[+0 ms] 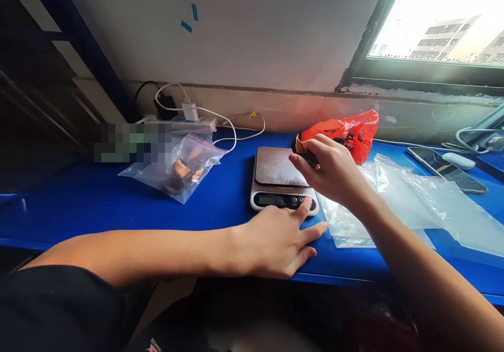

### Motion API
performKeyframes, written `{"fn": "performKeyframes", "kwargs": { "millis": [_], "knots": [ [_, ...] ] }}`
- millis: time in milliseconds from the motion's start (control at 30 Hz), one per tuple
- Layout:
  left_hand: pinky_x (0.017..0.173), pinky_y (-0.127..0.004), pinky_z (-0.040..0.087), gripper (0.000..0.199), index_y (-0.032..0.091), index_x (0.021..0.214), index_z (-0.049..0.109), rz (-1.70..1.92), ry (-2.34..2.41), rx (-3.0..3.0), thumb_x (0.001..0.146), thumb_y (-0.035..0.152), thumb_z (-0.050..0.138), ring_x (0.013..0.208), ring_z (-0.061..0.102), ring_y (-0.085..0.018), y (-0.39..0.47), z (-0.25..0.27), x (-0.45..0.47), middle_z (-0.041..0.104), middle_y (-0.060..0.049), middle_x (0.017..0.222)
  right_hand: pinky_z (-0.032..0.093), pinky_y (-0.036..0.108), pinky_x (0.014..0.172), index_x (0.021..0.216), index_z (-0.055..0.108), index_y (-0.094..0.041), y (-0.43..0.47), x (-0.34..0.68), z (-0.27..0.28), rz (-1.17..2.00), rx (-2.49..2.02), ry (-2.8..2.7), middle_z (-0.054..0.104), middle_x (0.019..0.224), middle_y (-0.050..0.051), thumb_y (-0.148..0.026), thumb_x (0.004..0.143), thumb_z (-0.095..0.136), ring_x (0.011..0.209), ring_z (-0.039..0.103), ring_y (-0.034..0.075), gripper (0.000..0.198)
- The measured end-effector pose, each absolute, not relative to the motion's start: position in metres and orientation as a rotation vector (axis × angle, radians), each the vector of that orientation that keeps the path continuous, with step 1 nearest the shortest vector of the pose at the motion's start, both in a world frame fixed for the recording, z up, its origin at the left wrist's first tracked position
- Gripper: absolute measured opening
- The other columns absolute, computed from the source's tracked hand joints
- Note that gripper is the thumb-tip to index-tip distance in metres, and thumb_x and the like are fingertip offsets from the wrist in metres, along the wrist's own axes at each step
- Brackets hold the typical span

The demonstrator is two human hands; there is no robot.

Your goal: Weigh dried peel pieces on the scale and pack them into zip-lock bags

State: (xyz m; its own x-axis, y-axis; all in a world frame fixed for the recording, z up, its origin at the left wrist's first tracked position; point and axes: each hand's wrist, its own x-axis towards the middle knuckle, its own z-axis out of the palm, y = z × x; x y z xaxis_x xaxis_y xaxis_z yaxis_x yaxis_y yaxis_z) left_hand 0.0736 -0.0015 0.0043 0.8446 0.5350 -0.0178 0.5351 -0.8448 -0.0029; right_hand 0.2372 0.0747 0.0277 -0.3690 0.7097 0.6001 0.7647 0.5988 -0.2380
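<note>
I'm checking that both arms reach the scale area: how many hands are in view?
2: the left hand at the front of the scale, the right hand holding a dark piece.

Daylight glares white through the window [437, 21] at upper right — left side dim, one patch [132, 143] pixelated.

Phone [437, 164] toward back right corner of desk [98, 205], white rounded object [459, 161] just beside it. White charger [190, 112] at back edge, left of middle; white cable [235, 134] looping. Two blue strips [194, 12] on wall [268, 37]; window [437, 21] above right end.
</note>
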Motion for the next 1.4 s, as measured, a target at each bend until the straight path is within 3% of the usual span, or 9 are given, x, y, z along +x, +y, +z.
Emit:
{"fn": "performKeyframes", "kwargs": {
  "millis": [133, 233, 400, 633, 733, 933, 1100, 1267, 1400],
  "knots": [
    [0.069, -0.053, 0.061, 0.052, 0.023, 0.147, 0.044, 0.125, 0.874, 2.981, 0.1, 0.044, 0.041, 0.102, 0.07, -0.039, 0.0, -0.002, 0.071, 0.038, -0.025, 0.153, 0.035, 0.031, 0.061, 0.077, 0.056, -0.02, 0.077, 0.238, 0.024, -0.126, -1.138, -2.148, 0.057, 0.081, 0.006, -0.043, 0.093, 0.053, 0.066, 0.048, 0.016, 0.028],
    [0.08, -0.047, 0.061, 0.044, 0.021, 0.138, 0.055, 0.38, 0.661, 3.004, 0.098, 0.038, 0.048, 0.111, 0.066, -0.035, 0.002, -0.011, 0.068, 0.047, -0.02, 0.149, 0.04, 0.032, 0.064, 0.084, 0.06, -0.02, 0.078, 0.237, 0.018, -0.131, -1.111, -2.153, 0.058, 0.084, 0.007, -0.04, 0.093, 0.052, 0.07, 0.05, 0.018, 0.024],
    [0.086, -0.037, 0.058, 0.031, 0.018, 0.118, 0.067, 0.451, 0.38, 3.045, 0.097, 0.032, 0.049, 0.097, 0.068, -0.025, 0.008, -0.016, 0.065, 0.067, -0.009, 0.124, 0.047, 0.044, 0.08, 0.092, 0.064, -0.02, 0.086, 0.23, 0.002, -0.289, -1.14, -2.19, 0.058, 0.093, 0.013, -0.038, 0.094, 0.052, 0.091, 0.05, 0.028, 0.021],
    [0.085, -0.039, 0.058, 0.031, 0.015, 0.117, 0.066, 0.449, 0.352, 3.008, 0.097, 0.031, 0.049, 0.098, 0.068, -0.026, 0.012, -0.014, 0.062, 0.066, -0.011, 0.123, 0.047, 0.049, 0.094, 0.126, 0.055, -0.019, 0.09, 0.229, -0.004, -0.083, -1.092, -2.234, 0.058, 0.107, 0.013, -0.041, 0.091, 0.056, 0.103, 0.052, 0.029, 0.041],
    [0.089, -0.039, 0.057, 0.032, 0.015, 0.12, 0.066, 0.478, 0.332, 2.995, 0.097, 0.03, 0.051, 0.103, 0.067, -0.026, 0.013, -0.015, 0.061, 0.066, -0.011, 0.125, 0.045, 0.05, 0.097, 0.131, 0.051, -0.021, 0.084, 0.232, -0.001, -0.068, -1.056, -2.177, 0.059, 0.11, 0.013, -0.042, 0.093, 0.054, 0.106, 0.054, 0.029, 0.044],
    [0.085, -0.036, 0.058, 0.03, 0.014, 0.119, 0.066, 0.451, 0.32, 2.974, 0.097, 0.029, 0.052, 0.099, 0.068, -0.024, 0.013, -0.014, 0.061, 0.066, -0.013, 0.126, 0.045, 0.051, 0.094, 0.124, 0.059, -0.017, 0.096, 0.25, -0.001, -0.17, -1.131, -2.079, 0.065, 0.11, 0.016, -0.044, 0.092, 0.053, 0.108, 0.057, 0.031, 0.042],
    [0.083, -0.034, 0.057, 0.028, 0.016, 0.119, 0.065, 0.42, 0.332, 2.954, 0.097, 0.028, 0.053, 0.1, 0.068, -0.023, 0.014, -0.012, 0.061, 0.065, -0.012, 0.126, 0.052, 0.038, 0.073, 0.085, 0.066, -0.019, 0.135, 0.302, 0.001, 0.159, -1.231, -1.794, 0.069, 0.079, 0.007, -0.04, 0.088, 0.052, 0.072, 0.064, 0.02, 0.025],
    [0.085, -0.034, 0.056, 0.029, 0.015, 0.12, 0.065, 0.397, 0.314, 2.959, 0.097, 0.028, 0.052, 0.105, 0.066, -0.024, 0.015, -0.011, 0.061, 0.065, -0.012, 0.127, 0.049, 0.034, 0.064, 0.087, 0.065, -0.016, 0.159, 0.355, -0.004, 0.092, -1.49, -1.505, 0.07, 0.08, 0.013, -0.035, 0.086, 0.046, 0.068, 0.064, 0.02, 0.027],
    [0.085, -0.034, 0.057, 0.028, 0.016, 0.118, 0.065, 0.404, 0.316, 2.958, 0.097, 0.028, 0.053, 0.105, 0.066, -0.024, 0.014, -0.011, 0.06, 0.065, -0.012, 0.127, 0.044, 0.033, 0.062, 0.08, 0.068, -0.018, 0.164, 0.348, -0.024, 0.01, -1.617, -1.689, 0.071, 0.076, 0.01, -0.031, 0.08, 0.053, 0.066, 0.062, 0.021, 0.021]
  ]
}}
